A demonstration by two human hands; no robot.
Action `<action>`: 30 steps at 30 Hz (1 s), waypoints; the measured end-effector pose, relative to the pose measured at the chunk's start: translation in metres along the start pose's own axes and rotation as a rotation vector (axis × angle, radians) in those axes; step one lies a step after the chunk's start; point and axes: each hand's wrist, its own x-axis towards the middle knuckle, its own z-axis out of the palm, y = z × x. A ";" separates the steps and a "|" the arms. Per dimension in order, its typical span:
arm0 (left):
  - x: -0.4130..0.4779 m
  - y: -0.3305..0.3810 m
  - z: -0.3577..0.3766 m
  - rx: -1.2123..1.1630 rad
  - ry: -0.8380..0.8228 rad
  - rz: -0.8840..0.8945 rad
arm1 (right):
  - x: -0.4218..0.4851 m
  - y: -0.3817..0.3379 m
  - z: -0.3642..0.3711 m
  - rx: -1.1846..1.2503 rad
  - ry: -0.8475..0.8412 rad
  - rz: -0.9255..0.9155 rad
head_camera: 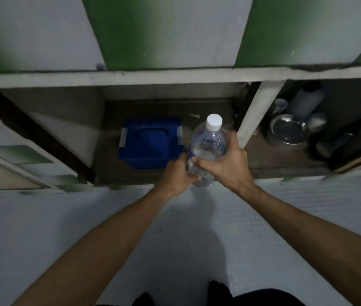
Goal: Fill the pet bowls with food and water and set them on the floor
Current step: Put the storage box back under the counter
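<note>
Between left fingers (182, 160) and right fingers (233, 138), bottle (208, 144)

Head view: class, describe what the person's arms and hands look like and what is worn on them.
The left hand and right hand are ungloved. Both arms are bare, with no sleeves in view. No watch or bracelet shows at either wrist.

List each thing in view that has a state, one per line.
water bottle: capped, partly full, held by both hands.
left hand: grips the bottle's lower part.
right hand: grips the bottle's middle.
blue storage box: lid on, standing left of the bottle.
steel bowl: upright, looks empty, untouched.
</note>
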 end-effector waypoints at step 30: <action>0.147 -0.084 0.073 -0.327 0.042 0.140 | 0.136 0.133 0.094 0.096 0.046 0.052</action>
